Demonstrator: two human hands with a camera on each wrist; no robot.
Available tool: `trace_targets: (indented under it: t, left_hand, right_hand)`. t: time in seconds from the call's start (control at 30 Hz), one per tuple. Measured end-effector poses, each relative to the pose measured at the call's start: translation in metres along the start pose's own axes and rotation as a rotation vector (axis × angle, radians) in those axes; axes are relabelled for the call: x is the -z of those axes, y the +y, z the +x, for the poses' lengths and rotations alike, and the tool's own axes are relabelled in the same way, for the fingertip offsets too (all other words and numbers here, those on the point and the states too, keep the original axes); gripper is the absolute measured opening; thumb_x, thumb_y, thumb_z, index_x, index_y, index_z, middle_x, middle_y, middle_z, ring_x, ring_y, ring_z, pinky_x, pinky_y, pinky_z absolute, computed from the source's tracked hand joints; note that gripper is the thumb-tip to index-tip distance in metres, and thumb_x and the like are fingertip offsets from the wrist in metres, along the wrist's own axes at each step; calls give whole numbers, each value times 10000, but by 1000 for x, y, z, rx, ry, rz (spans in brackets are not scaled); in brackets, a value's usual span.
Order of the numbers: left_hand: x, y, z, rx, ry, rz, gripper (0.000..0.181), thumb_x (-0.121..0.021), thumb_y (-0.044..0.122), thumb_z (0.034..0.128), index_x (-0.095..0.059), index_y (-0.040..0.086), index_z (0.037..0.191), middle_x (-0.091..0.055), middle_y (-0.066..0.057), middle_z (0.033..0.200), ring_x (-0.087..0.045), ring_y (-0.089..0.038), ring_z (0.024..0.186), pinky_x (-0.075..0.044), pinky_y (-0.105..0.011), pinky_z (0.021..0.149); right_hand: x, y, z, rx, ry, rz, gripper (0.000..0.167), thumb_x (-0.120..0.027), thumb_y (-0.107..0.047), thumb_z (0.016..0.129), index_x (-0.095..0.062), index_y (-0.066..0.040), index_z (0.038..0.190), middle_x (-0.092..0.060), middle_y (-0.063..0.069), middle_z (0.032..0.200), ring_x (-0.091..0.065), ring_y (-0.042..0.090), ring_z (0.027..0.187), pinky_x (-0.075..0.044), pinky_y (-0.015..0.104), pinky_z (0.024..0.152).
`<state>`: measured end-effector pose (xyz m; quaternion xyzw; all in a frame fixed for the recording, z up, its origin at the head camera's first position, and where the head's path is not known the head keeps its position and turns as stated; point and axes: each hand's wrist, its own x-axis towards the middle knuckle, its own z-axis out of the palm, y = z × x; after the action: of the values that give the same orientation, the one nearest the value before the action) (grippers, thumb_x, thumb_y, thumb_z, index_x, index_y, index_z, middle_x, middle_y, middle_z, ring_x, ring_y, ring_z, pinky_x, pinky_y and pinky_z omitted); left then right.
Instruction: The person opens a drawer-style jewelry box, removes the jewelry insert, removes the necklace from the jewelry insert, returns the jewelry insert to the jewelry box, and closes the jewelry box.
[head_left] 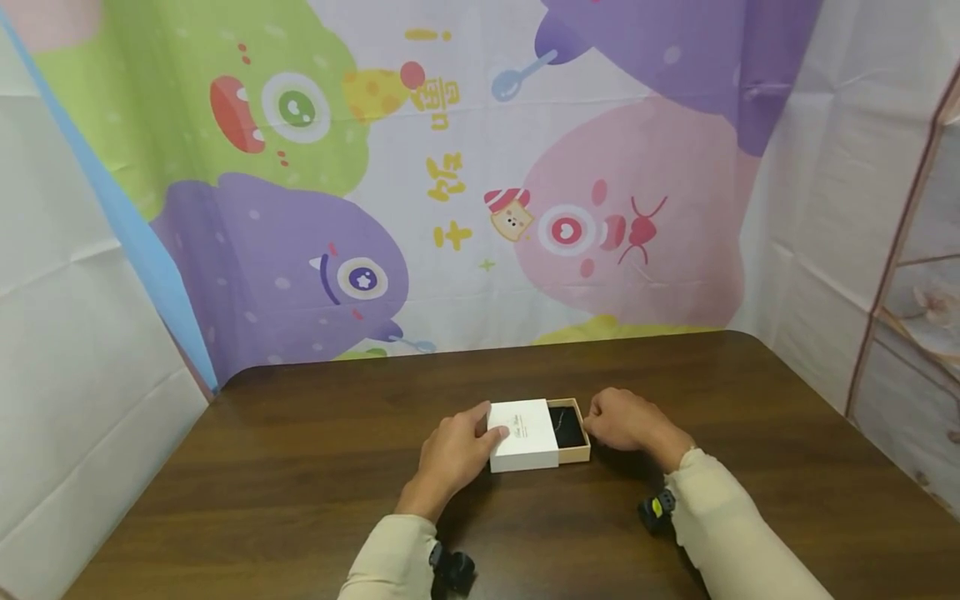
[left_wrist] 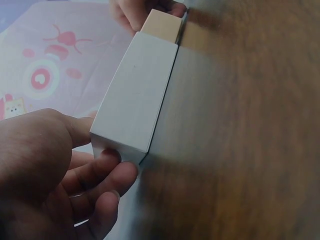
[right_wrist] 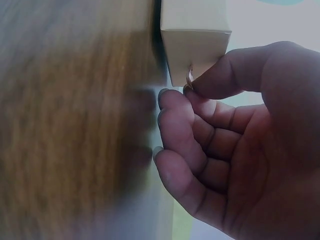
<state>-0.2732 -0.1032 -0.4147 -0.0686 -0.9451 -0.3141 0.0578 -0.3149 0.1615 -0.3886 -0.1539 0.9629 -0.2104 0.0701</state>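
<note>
A white box sleeve (head_left: 525, 454) with small printed lettering lies flat on the table. A beige drawer (head_left: 575, 455) sticks partly out of its right side. Inside the drawer is a black pad (head_left: 570, 432) with a thin silvery chain (head_left: 560, 419) on it; the rest is hidden under the sleeve. At the sleeve's left end my left hand (head_left: 453, 454) grips it, thumb on top and fingers against the end face. My right hand (head_left: 628, 419) pinches a small ribbon pull (right_wrist: 190, 76) on the drawer's end between thumb and index finger, its other fingers curled below.
The dark wooden table (head_left: 300, 467) reaches back to a cartoon-printed cloth (head_left: 465, 300). Pale cloth walls stand at the left and right sides. A small black wrist camera (head_left: 452, 572) is strapped to the left sleeve, another (head_left: 657, 510) to the right.
</note>
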Motion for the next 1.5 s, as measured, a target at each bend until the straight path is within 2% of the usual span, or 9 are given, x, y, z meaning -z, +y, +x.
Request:
trace_targets:
  t: [0.43, 1.2, 1.5]
  left_hand:
    - [1, 1, 0, 6, -2, -14, 582, -656, 419, 961, -541, 137, 1457, -720, -64, 1145, -654, -247, 1070, -467, -539, 878]
    - [-3, 0, 0, 20, -18, -1, 599, -665, 420, 954, -529, 141, 1467, -718, -27, 1057, -607, -191, 883, -456, -490, 822]
    - [-2, -1, 1, 30, -9, -6, 595, -679, 414, 947, -541, 140, 1457, -719, -30, 1052, -620, -198, 904, -450, -508, 837]
  right_hand:
    - [1, 0, -1, -23, -7, 2, 235, -578, -211, 946, -606, -126, 729, -606, -29, 655, -542, 156, 595, -421, 331, 563]
    - [0, 5, -3, -93, -26, -1, 192, -519, -189, 915, -605, -122, 758, -605, -1, 667, -546, 179, 588, -411, 355, 549]
    - [2, 3, -2, -97, -29, -29, 172, -484, -162, 882, -643, -119, 832, -613, -4, 661, -578, 178, 589, -438, 381, 576]
